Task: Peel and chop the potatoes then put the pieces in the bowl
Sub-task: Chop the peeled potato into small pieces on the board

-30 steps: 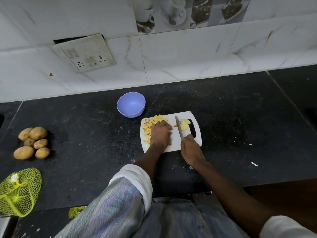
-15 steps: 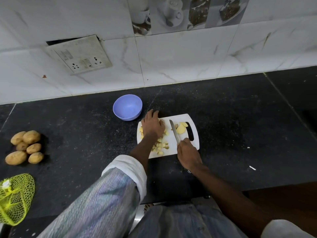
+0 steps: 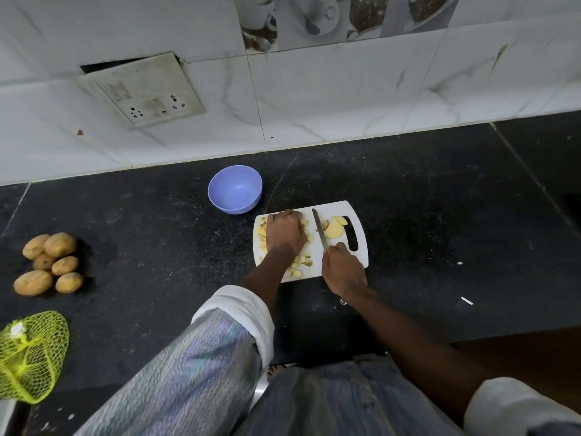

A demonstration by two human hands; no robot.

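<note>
We see the white cutting board (image 3: 358,256) lying on the black countertop (image 3: 424,199), just right of the empty lavender bowl (image 3: 235,189). Our left hand (image 3: 285,233) sits knuckles-up, fingers curled down over the heap of chopped potato pieces (image 3: 297,265) on the board's left half; whether it clasps any we cannot tell. Pieces show on both sides of this hand and beside the wrist. Our right hand (image 3: 343,269) grips the knife (image 3: 319,229) by its handle, blade pointing away from us along the board's middle. Larger potato slices (image 3: 334,228) lie just right of the blade. Six unpeeled potatoes (image 3: 50,262) sit well apart at far left, near a yellow mesh bag (image 3: 30,357).
</note>
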